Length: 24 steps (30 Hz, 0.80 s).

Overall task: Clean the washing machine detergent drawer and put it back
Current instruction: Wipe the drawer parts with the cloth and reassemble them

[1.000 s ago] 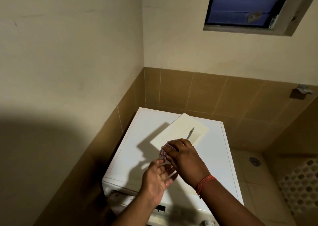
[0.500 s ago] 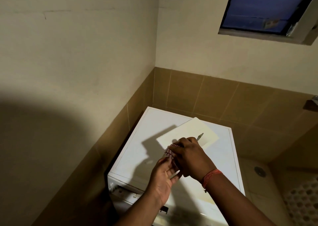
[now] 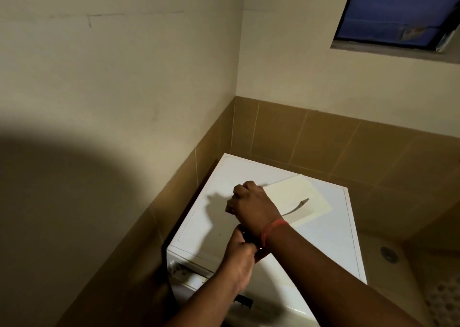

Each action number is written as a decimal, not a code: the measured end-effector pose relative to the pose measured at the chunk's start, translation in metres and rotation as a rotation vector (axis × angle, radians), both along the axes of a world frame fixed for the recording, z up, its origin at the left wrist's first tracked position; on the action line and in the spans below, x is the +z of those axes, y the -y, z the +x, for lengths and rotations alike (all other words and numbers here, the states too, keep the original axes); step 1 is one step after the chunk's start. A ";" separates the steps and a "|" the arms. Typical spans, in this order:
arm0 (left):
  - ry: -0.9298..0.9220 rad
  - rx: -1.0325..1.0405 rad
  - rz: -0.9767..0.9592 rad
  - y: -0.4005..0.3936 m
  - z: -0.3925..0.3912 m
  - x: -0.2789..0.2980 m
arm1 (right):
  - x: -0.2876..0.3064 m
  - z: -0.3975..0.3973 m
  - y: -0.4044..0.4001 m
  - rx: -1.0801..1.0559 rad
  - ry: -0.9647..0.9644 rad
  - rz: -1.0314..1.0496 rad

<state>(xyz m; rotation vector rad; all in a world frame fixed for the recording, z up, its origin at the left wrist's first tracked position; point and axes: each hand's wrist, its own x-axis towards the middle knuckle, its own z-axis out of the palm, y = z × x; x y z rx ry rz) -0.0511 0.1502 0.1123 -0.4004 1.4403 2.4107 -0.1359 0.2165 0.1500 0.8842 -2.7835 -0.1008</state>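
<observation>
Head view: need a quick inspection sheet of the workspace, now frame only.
Surface: white washing machine top, set in a tiled corner.
Job's things: drawer slot at the machine's front left looks open; the drawer itself cannot be made out.
Clutter: pale sheet on the top with a slim tool lying on it.
Grips: right hand fisted above the top; left hand curled below its wrist; what either holds is hidden.
Cables: nothing seen.
Surroundings: brown wall tiles, window, floor drain.
</observation>
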 end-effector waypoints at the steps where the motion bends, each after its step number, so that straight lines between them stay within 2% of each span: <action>1: 0.003 -0.003 -0.023 -0.001 -0.001 0.001 | 0.004 -0.007 0.005 -0.023 -0.017 0.036; 6: 0.048 0.038 -0.031 -0.005 -0.001 0.007 | 0.007 -0.020 0.009 -0.028 0.036 0.122; 10: 0.085 0.081 0.049 -0.006 -0.001 0.005 | 0.000 -0.014 -0.029 0.134 -0.010 -0.070; 12: 0.112 0.108 0.050 -0.002 -0.005 0.005 | -0.004 -0.022 -0.062 0.040 -0.027 -0.171; 14: 0.119 0.097 0.058 0.001 -0.009 0.005 | -0.002 -0.031 -0.099 -0.160 -0.026 -0.234; 17: 0.093 0.022 0.014 0.000 -0.006 0.008 | -0.002 -0.028 -0.134 -0.512 -0.022 -0.230; 18: 0.086 -0.002 -0.010 -0.003 -0.005 0.008 | -0.005 -0.024 -0.134 -0.550 -0.021 -0.227; 19: 0.083 -0.022 -0.029 -0.008 -0.003 0.006 | -0.008 -0.019 -0.127 -0.519 -0.026 -0.244; 22: 0.092 -0.034 -0.063 -0.016 -0.001 0.005 | -0.013 -0.008 -0.082 -0.253 -0.058 -0.347; 24: 0.105 -0.009 -0.041 -0.015 -0.003 0.006 | -0.015 -0.006 -0.058 -0.072 -0.057 -0.297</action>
